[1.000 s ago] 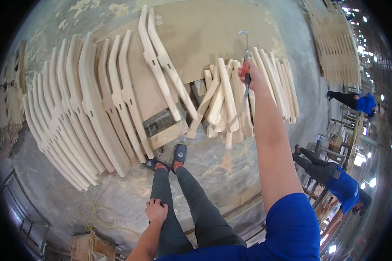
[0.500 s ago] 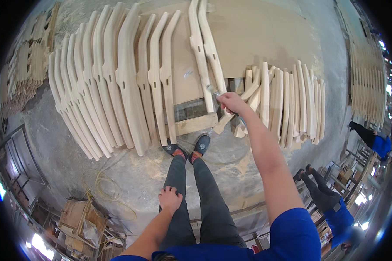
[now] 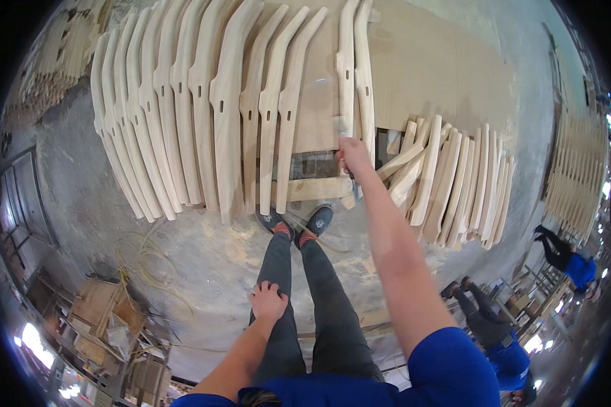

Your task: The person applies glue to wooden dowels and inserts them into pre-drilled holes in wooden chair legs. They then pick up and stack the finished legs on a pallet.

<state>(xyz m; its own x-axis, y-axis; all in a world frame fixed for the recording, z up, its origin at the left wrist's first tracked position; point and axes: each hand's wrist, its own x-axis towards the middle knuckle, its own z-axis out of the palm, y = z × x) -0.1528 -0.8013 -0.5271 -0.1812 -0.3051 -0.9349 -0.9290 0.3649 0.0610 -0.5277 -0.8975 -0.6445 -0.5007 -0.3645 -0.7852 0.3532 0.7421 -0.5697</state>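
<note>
My right hand [image 3: 354, 156] is closed around what looks like a spray gun [image 3: 343, 126], its outline blurred, with a thin hose trailing below the fist. The gun is over the lower part of a pale curved wooden chair leg [image 3: 347, 74], one of a pair lying side by side. Beside it is the second leg [image 3: 364, 88]; both have a small slot partway along. My left hand [image 3: 268, 300] rests on my left thigh with its fingers laid over the leg, holding nothing.
A long row of similar wooden legs [image 3: 220, 115] lies to the left, and shorter pieces [image 3: 448, 183] are piled to the right. Cardboard [image 3: 441, 68] covers the floor behind. A coiled hose [image 3: 146, 261] lies lower left. Two people in blue work at the right.
My right hand has moved left and slightly up along the pair of legs with the spray gun. My view has turned a little. The left hand stays on my thigh.
</note>
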